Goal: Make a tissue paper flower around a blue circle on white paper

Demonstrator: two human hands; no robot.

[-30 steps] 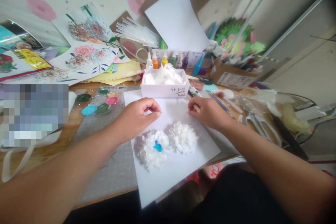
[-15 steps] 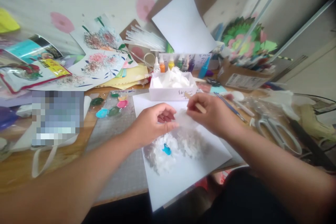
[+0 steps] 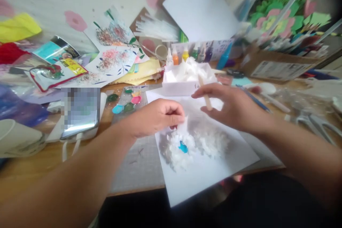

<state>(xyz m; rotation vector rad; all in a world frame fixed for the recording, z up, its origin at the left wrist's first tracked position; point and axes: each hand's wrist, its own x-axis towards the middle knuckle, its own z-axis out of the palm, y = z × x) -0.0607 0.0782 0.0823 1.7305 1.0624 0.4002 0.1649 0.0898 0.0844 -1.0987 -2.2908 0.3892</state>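
Between the thumb and forefinger of my left hand (image 3: pixel 165 115) is a small thin piece of white tissue paper (image 3: pixel 182 125). That piece is just above a fluffy white paper flower (image 3: pixel 177 158) with a blue blob (image 3: pixel 183 146) at its centre. A second white paper flower (image 3: pixel 212 140) lies to its right, with no blue on it. My right hand (image 3: pixel 232 105) holds a flat wooden craft stick (image 3: pixel 207 101) loosely, thumb and forefinger apart, above the second flower. Both flowers rest on a white sheet of paper (image 3: pixel 181 188).
Behind my hands stands a white box (image 3: pixel 177 88) heaped with tissue pieces. Small paint bottles (image 3: pixel 175 57) line up behind it. Paint dabs (image 3: pixel 129 106) are on the left, beside a phone (image 3: pixel 80 114) and a paper cup (image 3: pixel 20 138). Scissors (image 3: pixel 317 124) lie at right.
My left hand has pinched the tissue piece and drawn it down towards the blue-centred flower. My right hand has parted from it, fingers spreading around the stick. The whole view has shifted.
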